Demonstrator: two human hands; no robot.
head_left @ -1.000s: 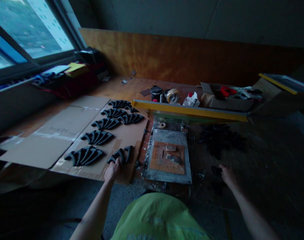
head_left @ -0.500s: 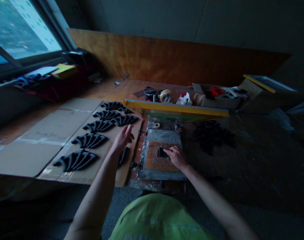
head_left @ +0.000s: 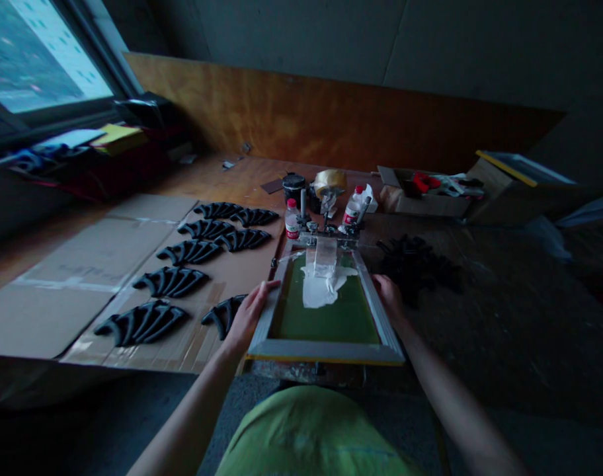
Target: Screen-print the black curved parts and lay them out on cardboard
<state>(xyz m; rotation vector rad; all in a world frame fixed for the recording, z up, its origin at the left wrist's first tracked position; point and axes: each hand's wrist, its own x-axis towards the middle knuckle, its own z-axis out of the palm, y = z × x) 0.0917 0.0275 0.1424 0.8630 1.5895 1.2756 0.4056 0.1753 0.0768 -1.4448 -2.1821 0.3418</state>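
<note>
A framed printing screen (head_left: pixel 326 350) with green mesh lies flat in front of me, a blob of white ink (head_left: pixel 322 288) and a squeegee (head_left: pixel 326 256) on its far half. My left hand (head_left: pixel 249 316) grips the frame's left rail with fingers curled over it. My right hand (head_left: pixel 389 297) holds the right rail in the same way. Just left of my left hand lies a small fan of black curved parts (head_left: pixel 222 313) on cardboard (head_left: pixel 108 264).
Several more fans of black curved parts (head_left: pixel 170 281) lie in rows on the cardboard. A dark heap of parts (head_left: pixel 415 264) sits right of the screen. Bottles (head_left: pixel 292 219), a tape roll (head_left: pixel 330 180) and a black jar (head_left: pixel 294 185) stand behind it. Open boxes (head_left: pixel 480 188) sit far right.
The yellow-edged screen, raised a second ago, has come down flat over the plate. My left hand left the black parts and my right hand left the plate; both went to the frame's sides.
</note>
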